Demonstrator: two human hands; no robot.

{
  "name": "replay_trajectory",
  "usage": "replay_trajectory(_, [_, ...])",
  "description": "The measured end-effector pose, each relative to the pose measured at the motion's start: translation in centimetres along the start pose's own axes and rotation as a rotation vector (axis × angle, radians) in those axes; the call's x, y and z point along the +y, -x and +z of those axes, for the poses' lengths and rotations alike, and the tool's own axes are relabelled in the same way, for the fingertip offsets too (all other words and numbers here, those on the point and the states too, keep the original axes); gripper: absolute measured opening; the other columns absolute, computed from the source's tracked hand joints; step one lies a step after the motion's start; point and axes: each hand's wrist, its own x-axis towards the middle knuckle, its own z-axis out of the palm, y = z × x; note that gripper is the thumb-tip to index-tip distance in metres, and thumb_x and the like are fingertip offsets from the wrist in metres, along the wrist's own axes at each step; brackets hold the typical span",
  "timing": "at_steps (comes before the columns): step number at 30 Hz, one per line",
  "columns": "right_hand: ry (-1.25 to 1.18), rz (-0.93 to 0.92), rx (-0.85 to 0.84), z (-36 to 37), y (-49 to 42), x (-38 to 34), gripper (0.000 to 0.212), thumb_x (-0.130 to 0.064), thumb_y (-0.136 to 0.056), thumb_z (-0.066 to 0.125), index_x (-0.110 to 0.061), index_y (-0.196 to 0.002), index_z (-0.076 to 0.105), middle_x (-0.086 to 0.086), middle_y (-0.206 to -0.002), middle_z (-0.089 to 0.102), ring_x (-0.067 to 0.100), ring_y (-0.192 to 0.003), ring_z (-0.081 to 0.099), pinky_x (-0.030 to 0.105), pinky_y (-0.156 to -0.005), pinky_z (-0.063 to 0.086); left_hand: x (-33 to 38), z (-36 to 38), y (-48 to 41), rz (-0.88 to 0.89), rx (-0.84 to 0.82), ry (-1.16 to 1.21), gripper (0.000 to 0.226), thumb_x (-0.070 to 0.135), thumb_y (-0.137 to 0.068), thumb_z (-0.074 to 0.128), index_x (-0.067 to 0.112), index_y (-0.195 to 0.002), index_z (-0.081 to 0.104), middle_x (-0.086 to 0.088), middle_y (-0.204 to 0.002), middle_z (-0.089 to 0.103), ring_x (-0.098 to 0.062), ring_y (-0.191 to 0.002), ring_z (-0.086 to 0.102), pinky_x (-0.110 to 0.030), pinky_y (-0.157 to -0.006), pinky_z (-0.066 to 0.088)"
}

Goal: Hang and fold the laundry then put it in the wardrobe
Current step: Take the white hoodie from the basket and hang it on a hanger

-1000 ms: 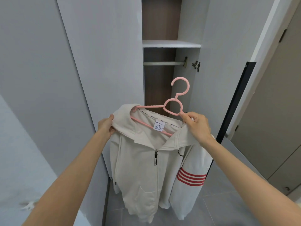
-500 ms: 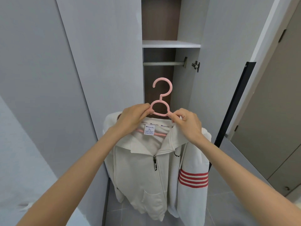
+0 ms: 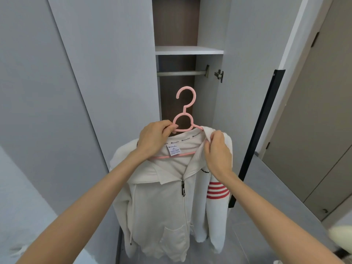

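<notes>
The wardrobe in front of you stands open. Inside it, a white shelf sits above a metal rail; nothing hangs on the rail, and the visible part of the shelf is bare.

The white jacket hangs on the pink hanger, held in the air below the rail and in front of the wardrobe opening. The hanger's hook points up and is well clear of the rail.

Your left hand has its fingers closed on the left side of the hanger's loop, just below the hook. Your right hand has its fingers pinched shut on the jacket's collar, at the right shoulder of the hanger.

The jacket's zip is closed to the chest, the label shows inside the neck, and red stripes band the sleeve to the right of the zip.

Grey wardrobe doors flank the opening on both sides. The floor below the jacket is grey tile.
</notes>
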Motion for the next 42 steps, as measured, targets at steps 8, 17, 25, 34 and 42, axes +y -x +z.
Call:
replay_trajectory(8, [-0.110,-0.038,-0.067,-1.1,-2.4,-1.2,0.010,-0.008,-0.093,0.043,-0.011,-0.087,0.035,0.004,-0.076,0.046,0.018,-0.061,0.039,0.031,-0.053,0.033,-2.1,1.1,0.3,-0.234,0.071,-0.042,0.028,0.037,-0.094,0.052,0.018,-0.086,0.071,0.006,-0.057,0.047,-0.026,-0.068,0.050,-0.029,-0.060,0.032])
replay_trajectory(17, [-0.054,-0.067,-0.080,-0.4,-1.1,0.5,0.016,-0.006,-0.089,0.049,-0.014,-0.084,0.035,0.006,-0.082,0.045,0.024,-0.066,0.044,0.041,-0.059,0.041,-1.5,2.3,-0.1,-0.317,0.133,0.072,0.032,0.037,-0.092,0.054,0.017,-0.072,0.067,0.003,-0.054,0.045,-0.024,-0.063,0.043,-0.029,-0.057,0.030])
replay_trajectory(25, [-0.236,0.081,-0.201,0.3,-0.7,4.7,0.019,-0.011,-0.093,0.050,-0.015,-0.111,0.055,-0.005,-0.108,0.056,0.017,-0.102,0.056,0.036,-0.089,0.050,-0.4,1.6,-0.8,-0.186,0.122,0.160,0.024,0.040,-0.090,0.057,0.025,-0.088,0.076,0.015,-0.062,0.059,-0.005,-0.058,0.050,-0.020,-0.054,0.031])
replay_trajectory(34, [0.024,-0.350,-0.248,-2.7,-4.9,-1.2,0.028,-0.038,-0.098,0.043,-0.022,-0.115,0.058,-0.008,-0.104,0.063,0.009,-0.092,0.058,0.029,-0.080,0.049,0.2,0.7,-1.7,-0.041,-0.049,0.220,0.018,0.034,-0.088,0.062,0.024,-0.083,0.076,0.024,-0.053,0.056,0.003,-0.055,0.047,-0.021,-0.055,0.031])
replay_trajectory(42, [-0.093,-0.202,-0.348,-0.9,-3.8,-1.4,0.038,-0.035,-0.101,0.037,-0.017,-0.071,0.054,-0.008,-0.062,0.052,0.013,-0.060,0.049,0.031,-0.060,0.038,-2.6,-1.4,-2.2,0.069,-0.083,-0.058,0.018,0.037,-0.090,0.059,0.022,-0.096,0.067,0.004,-0.092,0.059,-0.010,-0.085,0.053,-0.031,-0.078,0.041])
